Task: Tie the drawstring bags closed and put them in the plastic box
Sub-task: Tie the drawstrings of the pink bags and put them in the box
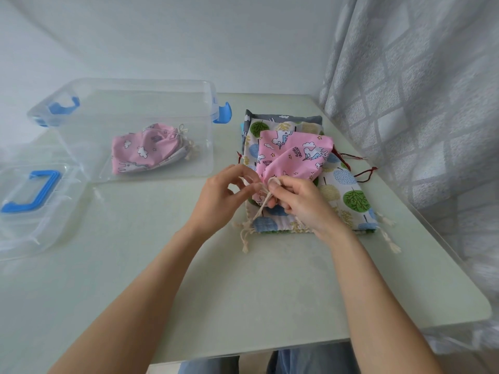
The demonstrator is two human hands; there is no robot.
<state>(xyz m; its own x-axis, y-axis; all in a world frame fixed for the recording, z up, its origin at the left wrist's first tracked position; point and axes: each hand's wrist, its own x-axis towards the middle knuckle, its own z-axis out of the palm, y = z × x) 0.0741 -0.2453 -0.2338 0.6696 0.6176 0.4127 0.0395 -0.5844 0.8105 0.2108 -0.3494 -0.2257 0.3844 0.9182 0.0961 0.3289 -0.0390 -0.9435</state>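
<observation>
Fingers of your left hand and right hand pinch the cream cotton drawstring, cinching the pink unicorn-print bag atop the right pile; the clear plastic box waits far left.

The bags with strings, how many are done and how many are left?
Done: a tied pink cloud-print bag lies in the clear plastic box, seemingly with another underneath. In hand: the left hand and right hand are knotting the cream drawstring of the pink unicorn bag. Left: the tree-print bag and the grey bag beneath.
</observation>
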